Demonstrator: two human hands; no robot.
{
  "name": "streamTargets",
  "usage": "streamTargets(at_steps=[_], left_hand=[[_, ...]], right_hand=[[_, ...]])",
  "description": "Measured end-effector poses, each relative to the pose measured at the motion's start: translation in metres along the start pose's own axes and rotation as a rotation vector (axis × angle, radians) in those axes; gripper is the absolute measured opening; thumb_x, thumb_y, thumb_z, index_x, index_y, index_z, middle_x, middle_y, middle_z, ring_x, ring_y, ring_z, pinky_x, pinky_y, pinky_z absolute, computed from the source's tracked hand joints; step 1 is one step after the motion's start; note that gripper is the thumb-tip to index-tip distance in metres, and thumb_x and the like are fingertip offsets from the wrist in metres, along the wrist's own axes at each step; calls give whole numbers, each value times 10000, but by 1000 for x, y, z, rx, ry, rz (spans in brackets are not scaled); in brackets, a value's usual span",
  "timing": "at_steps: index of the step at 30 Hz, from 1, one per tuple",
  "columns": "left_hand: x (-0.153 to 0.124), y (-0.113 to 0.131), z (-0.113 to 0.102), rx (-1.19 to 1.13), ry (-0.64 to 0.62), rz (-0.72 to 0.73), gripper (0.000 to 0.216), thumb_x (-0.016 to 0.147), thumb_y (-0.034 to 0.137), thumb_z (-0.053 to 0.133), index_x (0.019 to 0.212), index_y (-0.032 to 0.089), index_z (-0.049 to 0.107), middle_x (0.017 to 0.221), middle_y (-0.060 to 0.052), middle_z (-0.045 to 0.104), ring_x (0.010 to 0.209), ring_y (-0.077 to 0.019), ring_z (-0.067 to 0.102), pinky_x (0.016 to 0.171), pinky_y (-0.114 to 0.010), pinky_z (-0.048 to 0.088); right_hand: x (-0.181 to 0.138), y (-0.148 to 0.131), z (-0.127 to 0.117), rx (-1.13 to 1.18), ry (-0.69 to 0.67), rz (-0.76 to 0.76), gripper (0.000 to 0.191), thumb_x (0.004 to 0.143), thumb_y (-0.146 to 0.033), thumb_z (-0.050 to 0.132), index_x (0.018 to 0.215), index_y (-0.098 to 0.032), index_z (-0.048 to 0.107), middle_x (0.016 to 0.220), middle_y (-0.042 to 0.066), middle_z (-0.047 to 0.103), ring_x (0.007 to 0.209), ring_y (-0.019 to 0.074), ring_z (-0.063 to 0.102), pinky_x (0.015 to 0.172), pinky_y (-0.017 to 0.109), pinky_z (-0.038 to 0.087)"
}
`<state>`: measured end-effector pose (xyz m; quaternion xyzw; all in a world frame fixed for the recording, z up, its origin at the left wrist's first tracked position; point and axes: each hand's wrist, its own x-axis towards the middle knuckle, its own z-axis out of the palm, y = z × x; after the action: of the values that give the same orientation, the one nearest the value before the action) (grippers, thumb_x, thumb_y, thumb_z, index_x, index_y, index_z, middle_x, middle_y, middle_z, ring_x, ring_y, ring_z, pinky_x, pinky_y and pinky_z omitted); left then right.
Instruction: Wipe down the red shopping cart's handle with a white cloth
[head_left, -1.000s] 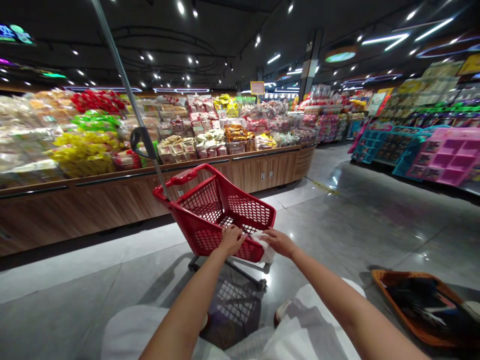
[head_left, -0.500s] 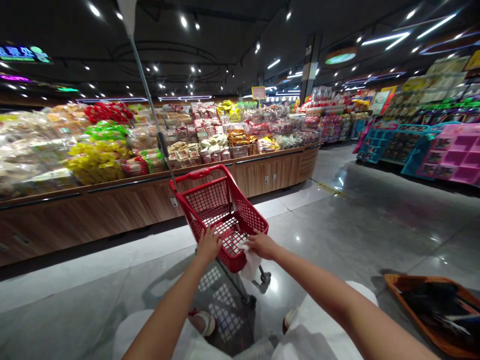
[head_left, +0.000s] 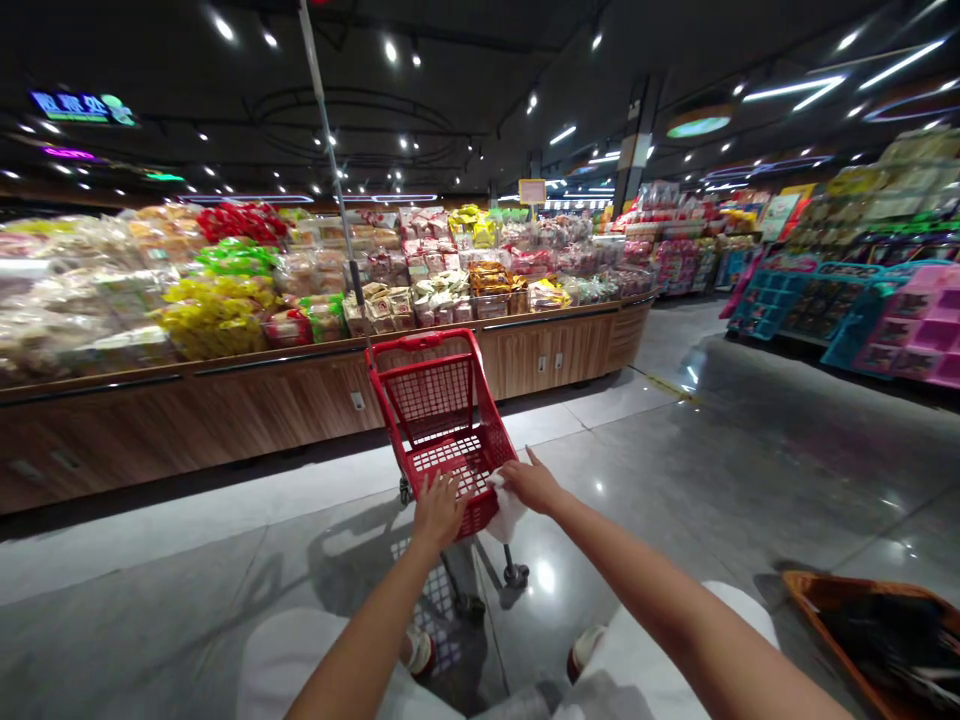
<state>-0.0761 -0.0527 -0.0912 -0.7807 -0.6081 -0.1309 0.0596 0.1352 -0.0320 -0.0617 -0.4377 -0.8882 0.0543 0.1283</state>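
A small red shopping cart (head_left: 442, 410) with a mesh basket stands on the grey floor in front of me. A thin metal pole (head_left: 336, 190) rises from its far left corner. My left hand (head_left: 437, 505) lies on the basket's near rim, fingers spread over it. My right hand (head_left: 531, 483) rests on the near right corner and presses a white cloth (head_left: 506, 515) against the rim, with the index finger stretched out. My knees in white trousers show at the bottom.
A long wooden display counter (head_left: 225, 400) piled with bagged snacks runs along the left and behind the cart. Pink and blue crates (head_left: 885, 320) line the right aisle. An orange basket (head_left: 877, 620) lies on the floor at lower right.
The cart has swung round from angled to nearly end-on and moved slightly right. Both hands stayed on its near rim, the right one keeping the white cloth.
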Motion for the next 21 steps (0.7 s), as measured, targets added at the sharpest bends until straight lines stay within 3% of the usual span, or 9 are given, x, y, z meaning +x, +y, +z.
streamTargets(at_steps=[5, 9, 14, 17, 19, 21], left_hand=[[-2, -5, -1, -77, 7, 58, 524, 933, 518, 308, 1309, 215, 512, 1333, -68, 560, 1276, -255, 457, 1113, -484, 274], [-2, -5, 0, -129, -7, 103, 563, 931, 533, 308, 1357, 194, 452, 1358, -79, 534, 1286, -241, 446, 1103, -445, 306], [-5, -3, -1, -159, 15, 114, 546, 933, 518, 328, 1373, 210, 425, 1365, -73, 528, 1272, -226, 459, 1092, -427, 322], [-3, 6, -5, -169, 17, 134, 514, 935, 503, 332, 1369, 245, 431, 1362, -57, 532, 1260, -216, 466, 1075, -414, 336], [-3, 12, -7, -163, -10, 129, 491, 934, 500, 334, 1342, 261, 467, 1342, -53, 549, 1243, -219, 478, 1055, -410, 347], [-3, 16, -10, -150, -64, 116, 480, 928, 510, 334, 1288, 259, 527, 1269, -58, 604, 1180, -235, 525, 1014, -410, 371]], right_hand=[[9, -17, 14, 59, 44, 16, 289, 890, -122, 446, 1120, -184, 609, 1127, 78, 651, 1110, 186, 566, 1100, 359, 237], [19, -35, 28, 117, 56, 42, 278, 912, -185, 466, 1164, -192, 584, 1136, 75, 660, 1085, 186, 588, 1107, 374, 228], [1, -12, 17, 3, 132, 148, 253, 933, -318, 478, 1129, -224, 606, 1132, 78, 661, 1142, 235, 554, 1130, 523, 72], [-6, -6, 13, -5, 131, 178, 285, 921, -247, 464, 1176, -214, 587, 1213, 102, 620, 1199, 241, 512, 1129, 508, 124], [-1, -11, 10, 61, 82, 161, 387, 886, -177, 473, 1269, -187, 526, 1289, 128, 571, 1230, 233, 491, 1124, 466, 188], [6, -19, 1, 139, 60, 169, 504, 852, -127, 469, 1353, -176, 438, 1383, 149, 484, 1285, 243, 437, 1113, 504, 196]])
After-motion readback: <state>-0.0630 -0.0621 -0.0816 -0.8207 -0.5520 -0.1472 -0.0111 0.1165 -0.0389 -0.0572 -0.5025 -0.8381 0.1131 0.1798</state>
